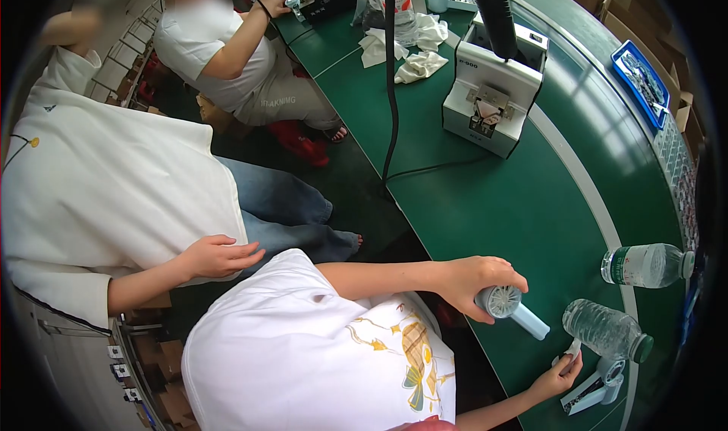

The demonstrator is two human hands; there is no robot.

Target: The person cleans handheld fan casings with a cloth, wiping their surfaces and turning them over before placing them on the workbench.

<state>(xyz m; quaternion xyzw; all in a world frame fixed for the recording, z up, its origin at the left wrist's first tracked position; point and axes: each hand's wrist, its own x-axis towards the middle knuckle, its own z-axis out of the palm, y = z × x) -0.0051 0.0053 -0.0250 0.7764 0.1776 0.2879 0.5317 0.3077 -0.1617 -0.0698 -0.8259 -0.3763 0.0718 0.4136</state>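
My left hand (479,283) is closed around the head of a small light-blue handheld fan (502,300). Its round grille faces up, and the handle points toward the lower right. Lower down, my right hand (557,376) pinches a small white wipe (574,348) at the table edge. Just beyond that hand, a second light-blue fan (609,370) with an open-looking handle lies on the table. A clear water bottle (603,329) with a green cap lies on its side close to the wipe.
Another labelled bottle (644,266) lies farther back on the green table (455,211). A white-and-black machine (493,86) stands there with a black cable (390,90) near it. Crumpled white cloths (419,65) and a blue tray (639,82) sit farther off. Two co-workers in white are on the left.
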